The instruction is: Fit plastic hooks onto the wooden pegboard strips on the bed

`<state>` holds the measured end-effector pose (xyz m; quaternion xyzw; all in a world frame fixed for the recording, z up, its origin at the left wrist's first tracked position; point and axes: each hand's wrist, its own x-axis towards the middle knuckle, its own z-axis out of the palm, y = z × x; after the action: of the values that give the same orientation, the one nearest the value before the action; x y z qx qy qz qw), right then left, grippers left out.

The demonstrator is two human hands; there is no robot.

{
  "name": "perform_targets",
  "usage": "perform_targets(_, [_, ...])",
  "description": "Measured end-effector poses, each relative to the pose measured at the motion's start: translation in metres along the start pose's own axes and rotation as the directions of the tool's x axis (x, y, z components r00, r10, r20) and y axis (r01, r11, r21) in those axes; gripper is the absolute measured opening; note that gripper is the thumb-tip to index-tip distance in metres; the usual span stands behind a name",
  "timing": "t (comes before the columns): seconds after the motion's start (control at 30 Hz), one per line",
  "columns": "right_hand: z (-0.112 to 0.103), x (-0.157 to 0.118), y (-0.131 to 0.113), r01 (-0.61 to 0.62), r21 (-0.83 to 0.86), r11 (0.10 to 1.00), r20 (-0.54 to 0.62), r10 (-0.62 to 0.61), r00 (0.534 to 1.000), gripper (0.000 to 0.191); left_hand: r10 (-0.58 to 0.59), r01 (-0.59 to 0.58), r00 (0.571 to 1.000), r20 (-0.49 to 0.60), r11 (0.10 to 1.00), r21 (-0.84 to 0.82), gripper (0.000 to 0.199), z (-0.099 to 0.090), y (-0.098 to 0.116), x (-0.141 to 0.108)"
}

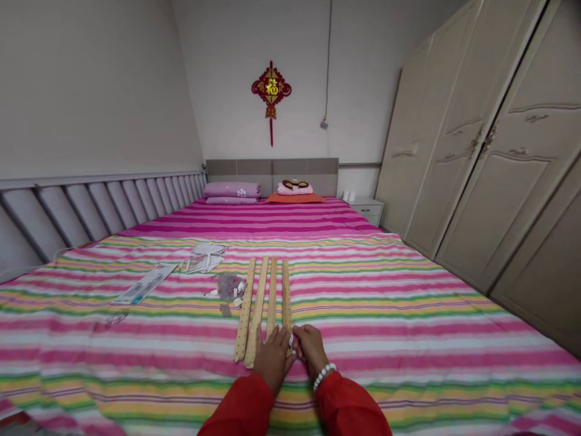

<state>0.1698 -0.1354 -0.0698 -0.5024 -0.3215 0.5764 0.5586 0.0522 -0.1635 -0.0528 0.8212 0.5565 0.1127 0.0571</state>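
Observation:
Several long, pale wooden strips with small holes lie side by side on the striped bedspread; the leftmost strip point(245, 309) and the rightmost strip point(286, 290) are among them. My left hand point(273, 358) rests over the near ends of the middle strips, its fingers stretched out and apart. Beside it, my right hand point(309, 348), with a white bead bracelet point(324, 375) at the wrist, is closed in a pinch at the near end of the rightmost strip. A small white-and-dark piece point(291, 341) shows at its fingertips; its kind is too small to tell.
Left of the strips lie a clear plastic bag of small parts point(229, 284), a small grey piece point(226, 310), crumpled papers point(204, 258), a long flat package point(146, 283) and a thin clear item point(117, 318). A slatted rail point(91, 209) borders the bed; wardrobes point(494, 157) stand right.

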Motion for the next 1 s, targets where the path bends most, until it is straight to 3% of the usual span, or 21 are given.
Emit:
perform_targets(0.2, [-0.002, -0.001, 0.004, 0.033, -0.028, 0.999, -0.014, -0.034, 0.999, 0.030, 0.019, -0.018, 1.000, 0.012, 0.996, -0.086, 0.053, -0.003, -0.004, -0.001])
perform_targets(0.27, [-0.002, -0.001, 0.006, 0.044, -0.037, 0.998, -0.014, -0.044, 0.999, 0.031, 0.038, -0.043, 0.999, -0.033, 0.989, -0.143, 0.056, -0.008, -0.013, -0.001])
perform_targets(0.37, [-0.003, -0.002, 0.009, 0.039, -0.042, 0.998, -0.011, -0.040, 0.999, 0.032, -0.021, -0.012, 0.986, -0.164, 0.980, -0.200, 0.044, -0.026, -0.041, 0.003])
perform_targets(0.43, [-0.004, -0.002, 0.009, 0.032, -0.045, 0.998, -0.012, -0.033, 0.999, 0.032, -0.117, 0.061, 0.962, -0.247, 0.973, -0.221, 0.031, -0.042, -0.068, 0.008])
perform_targets(0.53, [-0.004, -0.002, 0.010, 0.026, -0.049, 0.998, -0.018, -0.027, 0.999, 0.034, -0.251, 0.199, 0.914, -0.320, 0.962, -0.187, 0.031, -0.060, -0.108, 0.016])
perform_targets(0.67, [-0.004, -0.002, 0.010, -0.006, -0.049, 0.999, -0.017, 0.005, 1.000, 0.034, -0.349, 0.344, 0.906, -0.241, 0.937, -0.063, 0.033, -0.069, -0.133, 0.030])
perform_targets(0.8, [-0.006, -0.002, 0.011, -0.028, -0.040, 0.999, -0.011, 0.027, 1.000, 0.034, -0.346, 0.349, 0.932, -0.105, 0.937, 0.010, 0.038, -0.072, -0.131, 0.045])
perform_targets(1.0, [-0.009, -0.002, 0.014, -0.036, -0.061, 0.998, -0.003, 0.036, 0.999, 0.035, -0.339, 0.341, 0.940, -0.041, 0.938, 0.056, 0.045, -0.069, -0.136, 0.058])
